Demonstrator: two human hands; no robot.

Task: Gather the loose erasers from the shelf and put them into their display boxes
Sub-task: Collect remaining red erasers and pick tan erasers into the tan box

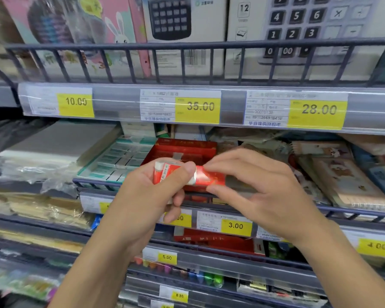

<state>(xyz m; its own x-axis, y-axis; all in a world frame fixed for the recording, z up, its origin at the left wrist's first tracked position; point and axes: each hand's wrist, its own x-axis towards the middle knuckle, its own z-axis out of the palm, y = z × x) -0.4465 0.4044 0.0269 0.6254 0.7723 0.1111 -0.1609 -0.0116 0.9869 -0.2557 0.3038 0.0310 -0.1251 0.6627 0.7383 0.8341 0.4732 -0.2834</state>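
Note:
My left hand [147, 192] grips a red-wrapped eraser [167, 173] with white ends, thumb across its top. My right hand [260, 185] pinches a second red eraser [206, 177] between thumb and forefinger, end to end with the first. Both hands hover in front of a red display box [185, 150] on the middle shelf. To the left of it lies a green display box [118, 158] filled with several green-and-white erasers.
A dark wire rail [93, 183] fronts the eraser shelf. Notebooks [347, 181] lie to the right, plastic-wrapped packs [42, 156] to the left. Calculator boxes [187, 30] stand on the shelf above. Yellow price tags [236, 225] line the shelf edges; markers [187, 272] fill a lower shelf.

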